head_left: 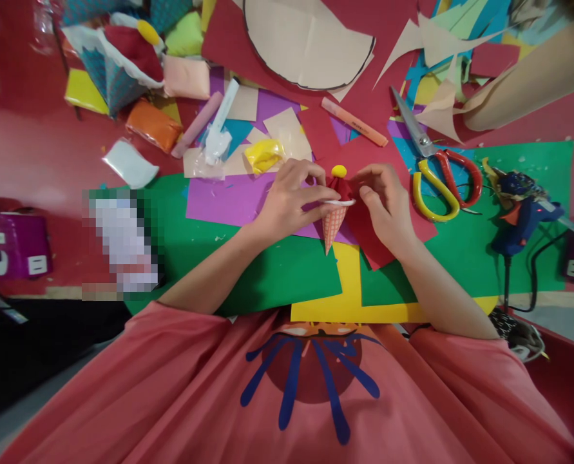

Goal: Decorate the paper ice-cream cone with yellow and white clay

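A small paper ice-cream cone (334, 225) with an orange checked cone, a white rim, a red scoop and a yellow ball on top sits between my hands, point towards me. My left hand (289, 201) is curled around its left side, fingers pinching at the white rim. My right hand (388, 203) is closed on the red scoop from the right. Beneath them lie purple paper (229, 200), a red sheet (373, 238), a green sheet (267, 270) and a yellow sheet (349, 290).
Scissors (439, 174) with red and yellow handles lie right of my hands, a blue glue gun (523, 212) further right. An orange marker (354, 122), clay packets (154, 125), a finished blue cone (117, 58) and paper scraps crowd the far side. A round beige cut-out (306, 38) lies at the top.
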`<state>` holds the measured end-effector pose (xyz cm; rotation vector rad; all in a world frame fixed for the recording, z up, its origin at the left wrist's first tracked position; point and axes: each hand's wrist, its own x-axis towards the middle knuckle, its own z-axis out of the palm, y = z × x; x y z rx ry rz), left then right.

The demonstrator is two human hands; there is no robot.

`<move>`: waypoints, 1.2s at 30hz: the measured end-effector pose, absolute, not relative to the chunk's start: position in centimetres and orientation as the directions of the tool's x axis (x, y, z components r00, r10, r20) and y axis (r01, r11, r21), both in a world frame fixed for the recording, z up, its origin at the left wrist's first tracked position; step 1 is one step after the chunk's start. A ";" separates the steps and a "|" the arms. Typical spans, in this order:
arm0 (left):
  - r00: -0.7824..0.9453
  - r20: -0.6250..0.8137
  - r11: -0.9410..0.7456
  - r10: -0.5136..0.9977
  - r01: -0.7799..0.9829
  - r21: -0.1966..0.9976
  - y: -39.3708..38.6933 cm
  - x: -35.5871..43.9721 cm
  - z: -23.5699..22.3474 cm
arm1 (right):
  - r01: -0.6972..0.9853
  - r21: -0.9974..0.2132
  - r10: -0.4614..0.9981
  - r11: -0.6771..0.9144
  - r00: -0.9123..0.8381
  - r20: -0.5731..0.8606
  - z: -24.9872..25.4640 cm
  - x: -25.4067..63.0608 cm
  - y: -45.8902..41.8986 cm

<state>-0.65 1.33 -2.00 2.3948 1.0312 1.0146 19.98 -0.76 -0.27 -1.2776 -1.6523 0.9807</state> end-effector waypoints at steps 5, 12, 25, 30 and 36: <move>0.455 0.457 -0.642 0.765 0.481 0.597 1.3 -0.7 -1.8 | 0.153 -0.988 0.987 0.013 -0.160 -0.012 -0.7 20.0 -0.4; 0.273 0.587 -0.644 0.762 0.407 0.647 0.8 -0.5 -1.0 | -0.076 -0.966 0.884 -0.248 -0.426 -0.193 -0.4 19.7 -0.4; 0.356 0.509 -0.621 0.783 0.477 0.622 0.5 -0.7 -0.7 | -0.015 -0.985 0.901 -0.172 -0.406 -0.151 -0.5 18.9 -0.8; 0.355 0.520 -0.628 0.777 0.488 0.606 0.6 -0.7 -0.8 | -0.018 -0.987 0.900 -0.158 -0.415 -0.136 -0.5 18.8 -0.9; 0.355 0.537 -0.644 0.765 0.412 0.645 0.4 -0.5 -0.8 | 0.014 -0.993 0.909 -0.114 -0.401 -0.110 -0.3 18.7 -1.1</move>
